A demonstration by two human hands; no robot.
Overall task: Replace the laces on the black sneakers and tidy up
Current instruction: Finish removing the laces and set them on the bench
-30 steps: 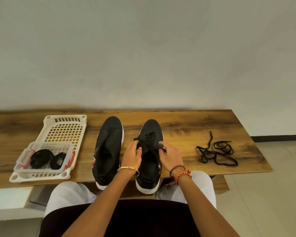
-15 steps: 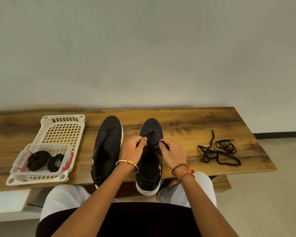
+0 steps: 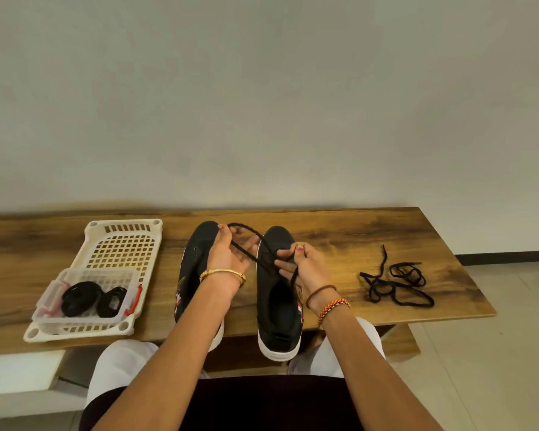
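Pinching one black lace (image 3: 246, 244), the left hand (image 3: 227, 256) holds it toward eleven o'clock from the right sneaker (image 3: 277, 293); the right hand (image 3: 305, 269) pinches its other run at the eyelets.

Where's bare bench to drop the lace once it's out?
Bare wood lies between the right sneaker and the loose laces, and along the wall behind them. Crowded: basket, both sneakers and both hands.

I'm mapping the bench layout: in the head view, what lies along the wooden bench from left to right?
White basket holding a clear box of coiled laces → left sneaker → right sneaker, being laced → loose black lace.
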